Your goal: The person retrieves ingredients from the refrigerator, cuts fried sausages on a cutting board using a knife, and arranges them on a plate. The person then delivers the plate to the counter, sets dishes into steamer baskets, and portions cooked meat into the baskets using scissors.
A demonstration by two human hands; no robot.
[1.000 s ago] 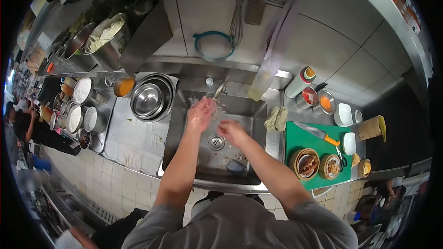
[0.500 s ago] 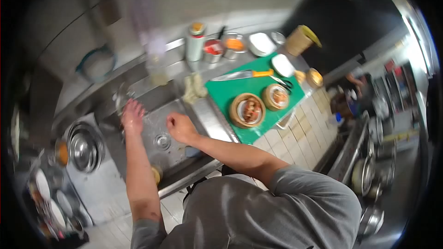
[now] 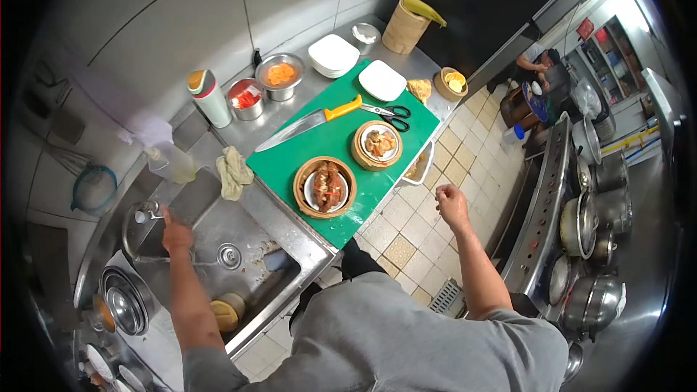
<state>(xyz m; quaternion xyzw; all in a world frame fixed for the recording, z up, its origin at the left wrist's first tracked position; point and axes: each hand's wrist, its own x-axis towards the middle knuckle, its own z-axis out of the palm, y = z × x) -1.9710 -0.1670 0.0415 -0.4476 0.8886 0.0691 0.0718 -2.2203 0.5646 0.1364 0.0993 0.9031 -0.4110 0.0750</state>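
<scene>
Over the left side of the sink (image 3: 207, 229), my left hand (image 3: 176, 235) points one finger out at the tap (image 3: 147, 211); whether it touches the metal I cannot tell. Nothing shows in that hand. My right hand (image 3: 453, 207) hangs in the air over the floor, right of the green cutting board (image 3: 290, 163), its fingers curled in with nothing visible in them. On the board are two bamboo steamers (image 3: 324, 187) (image 3: 377, 145) holding small dishes of food, a yellow-handled knife (image 3: 308, 125), black-handled scissors (image 3: 392, 114) and a white plate (image 3: 382, 80).
Behind the board stand a bottle (image 3: 208, 98), red pieces in a container (image 3: 246, 100), orange slices in a bowl (image 3: 280, 74) and stacked white dishes (image 3: 333, 55). A cloth (image 3: 234, 173) lies on the sink edge. Right: a stove (image 3: 534, 225) with pots; a person (image 3: 534, 62) works beyond.
My right hand has swung from over the sink out to the right, past the board. My left hand stays near the tap, one finger extended. The view has turned rightward.
</scene>
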